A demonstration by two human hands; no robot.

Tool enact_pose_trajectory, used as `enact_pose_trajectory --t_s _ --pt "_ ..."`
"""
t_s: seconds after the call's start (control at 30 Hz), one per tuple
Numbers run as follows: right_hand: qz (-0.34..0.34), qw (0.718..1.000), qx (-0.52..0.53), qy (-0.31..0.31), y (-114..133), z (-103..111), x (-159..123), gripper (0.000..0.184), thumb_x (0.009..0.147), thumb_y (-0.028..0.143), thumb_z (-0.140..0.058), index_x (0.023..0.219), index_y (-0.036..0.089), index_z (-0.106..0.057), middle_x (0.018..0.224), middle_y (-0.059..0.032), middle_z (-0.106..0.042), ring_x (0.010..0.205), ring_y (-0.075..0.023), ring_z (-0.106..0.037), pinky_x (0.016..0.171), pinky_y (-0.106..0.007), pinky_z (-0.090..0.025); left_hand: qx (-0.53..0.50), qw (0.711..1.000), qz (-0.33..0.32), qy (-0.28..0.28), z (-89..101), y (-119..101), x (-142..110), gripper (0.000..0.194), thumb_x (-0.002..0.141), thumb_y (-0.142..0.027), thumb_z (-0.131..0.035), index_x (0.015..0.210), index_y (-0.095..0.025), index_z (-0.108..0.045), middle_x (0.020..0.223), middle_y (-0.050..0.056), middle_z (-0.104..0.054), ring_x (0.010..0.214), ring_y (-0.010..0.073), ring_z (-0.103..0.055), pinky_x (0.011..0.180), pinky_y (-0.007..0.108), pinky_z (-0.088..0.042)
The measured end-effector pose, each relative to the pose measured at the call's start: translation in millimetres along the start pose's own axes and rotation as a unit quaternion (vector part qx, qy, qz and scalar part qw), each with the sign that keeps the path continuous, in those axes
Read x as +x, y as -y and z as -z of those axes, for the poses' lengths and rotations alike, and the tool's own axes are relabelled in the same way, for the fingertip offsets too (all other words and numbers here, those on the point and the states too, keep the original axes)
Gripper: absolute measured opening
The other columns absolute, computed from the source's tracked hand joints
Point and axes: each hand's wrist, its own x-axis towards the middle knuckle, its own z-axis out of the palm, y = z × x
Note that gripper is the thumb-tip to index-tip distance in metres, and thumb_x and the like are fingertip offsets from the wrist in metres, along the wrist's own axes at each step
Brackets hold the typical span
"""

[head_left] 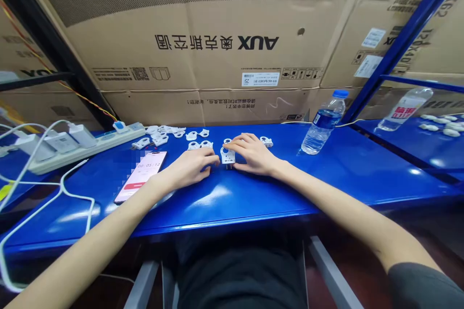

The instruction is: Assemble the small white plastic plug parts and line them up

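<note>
My right hand (252, 153) has its fingers and thumb closed on a white plastic plug piece (228, 156) with a round opening at the top and metal pins pointing down toward me. Just left of that piece is my left hand (195, 164), its fingers bent and a little apart, with nothing visible in them. Two similar white pieces (193, 145) lie just beyond the left fingers. Another white piece (266, 141) rests behind my right hand, and part of one more shows behind the held piece. Further left, several white pieces (163, 130) lie in a loose pile.
A phone (145, 174) showing a timer lies beside my left forearm. A power strip (105, 147) with white chargers and cables runs along the left. To the right stands a water bottle (324, 123). Large cardboard boxes (217, 5) wall off the back of the blue table (232, 203).
</note>
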Motion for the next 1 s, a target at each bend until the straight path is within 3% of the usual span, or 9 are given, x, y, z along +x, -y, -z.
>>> enact_pose_trajectory --t_s 0.23,0.63,0.8,1.0 --pt "-0.014 1.000 0.003 0.002 -2.4 -1.4 -1.6 0.053 0.095 0.031 -0.070 0.145 0.019 -0.060 0.139 -0.0151 -0.069 0.131 -0.0336 -0.056 0.114 -0.057 -0.042 -0.049 0.999 -0.017 0.015 0.3 -0.5 -1.7 0.030 0.093 -0.011 -0.052 0.111 -0.024 -0.072 0.118 0.005 -0.068 0.100 0.0196 -0.066 0.087 0.030 -0.051" --pt "-0.010 1.000 0.008 0.006 -1.4 1.1 -0.5 0.054 0.094 0.030 -0.072 0.145 0.016 -0.061 0.139 -0.0176 -0.068 0.129 -0.0335 -0.057 0.112 -0.055 -0.044 -0.103 0.995 0.000 -0.014 -1.3 -3.1 2.2 0.014 0.088 -0.015 -0.054 0.087 -0.021 -0.067 0.094 0.003 -0.068 0.086 0.0184 -0.064 0.079 0.029 -0.049" --pt "-0.011 1.000 0.006 -0.001 -0.3 0.6 -0.4 0.054 0.094 0.031 -0.072 0.145 0.018 -0.061 0.138 -0.0169 -0.068 0.128 -0.0331 -0.057 0.111 -0.055 -0.044 -0.166 0.978 0.050 -0.117 -0.4 -9.2 6.9 0.016 0.094 -0.023 -0.052 0.092 -0.021 -0.068 0.093 0.003 -0.070 0.087 0.0180 -0.065 0.079 0.030 -0.051" --pt "-0.009 1.000 0.004 -0.022 4.7 -0.3 1.3 0.053 0.093 0.028 -0.071 0.144 0.017 -0.060 0.137 -0.0153 -0.070 0.130 -0.0338 -0.057 0.113 -0.055 -0.043 -0.246 0.922 0.145 -0.261 -0.2 -22.2 12.9 0.019 0.094 -0.038 -0.063 0.096 -0.021 -0.072 0.095 0.004 -0.076 0.087 0.0188 -0.067 0.075 0.032 -0.052"
